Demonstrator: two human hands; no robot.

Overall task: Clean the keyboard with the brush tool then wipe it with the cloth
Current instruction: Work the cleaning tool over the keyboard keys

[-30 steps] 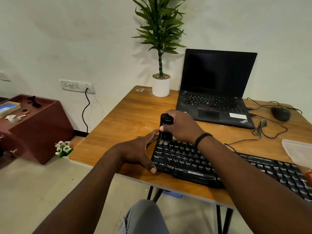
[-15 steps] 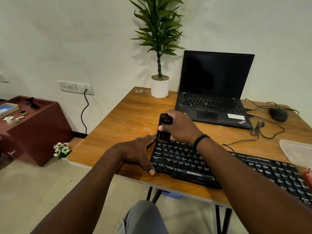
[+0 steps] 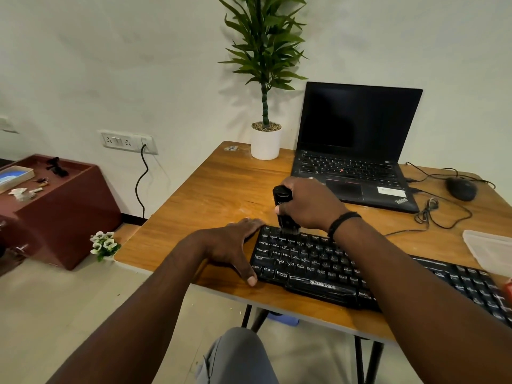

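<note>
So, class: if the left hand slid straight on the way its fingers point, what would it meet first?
The left hand points up-right along the table, so probably the brush tool held by the right hand at the keyboard edge; depth is unclear.

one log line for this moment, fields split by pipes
phase: brushing | right hand: grips brush tool, bristles on top key row | left hand: steadies keyboard left end | cloth: not seen
</note>
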